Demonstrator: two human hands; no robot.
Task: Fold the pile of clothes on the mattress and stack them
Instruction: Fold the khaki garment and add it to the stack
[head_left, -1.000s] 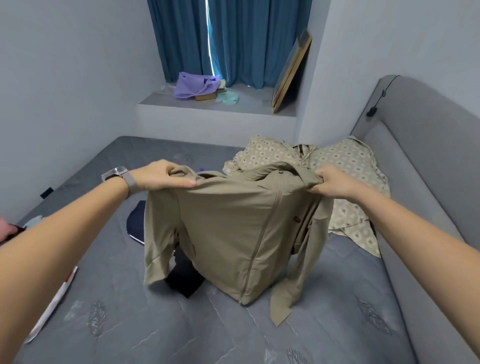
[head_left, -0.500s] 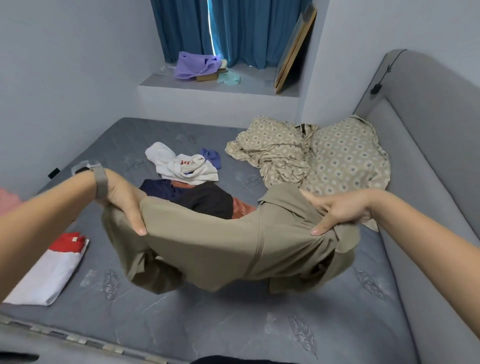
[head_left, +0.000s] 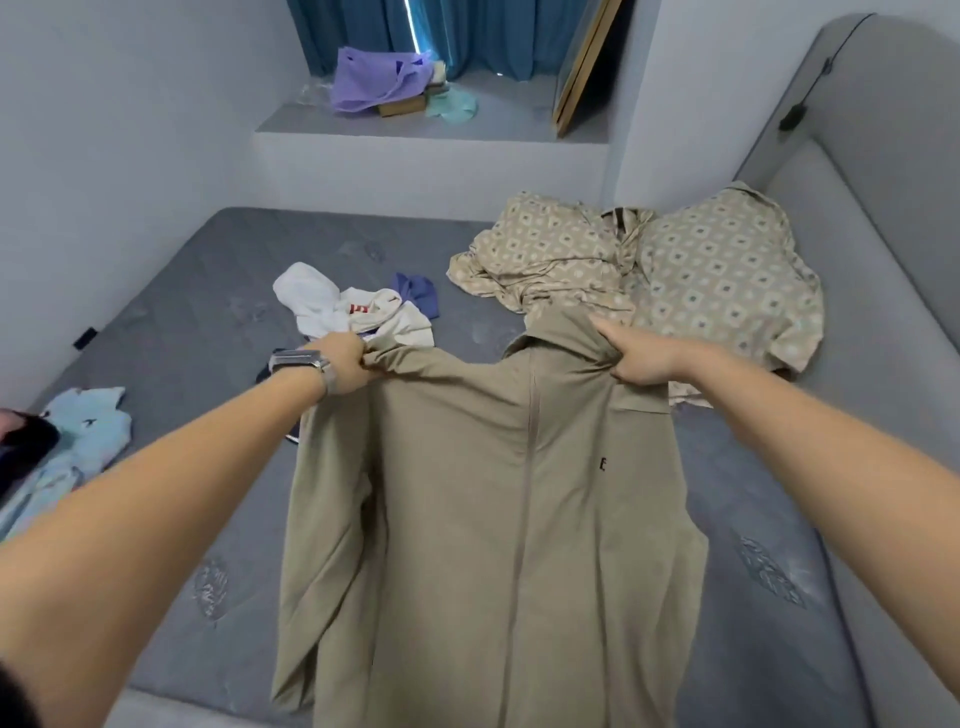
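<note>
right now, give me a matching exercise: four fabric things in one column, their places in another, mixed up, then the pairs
Things:
1. khaki zip jacket
2. patterned beige sheet
3. purple cloth
4. white garment

Places:
A. on the window ledge
B. held at the shoulders by both hands
C. on the mattress, left of the small blue cloth
D. bunched by the grey headboard

Pairs: 1-B, 2-D, 3-A, 4-C

Soft, even indoor light; bright sliver through the curtains (head_left: 415, 31); wide-angle bending at edges.
</note>
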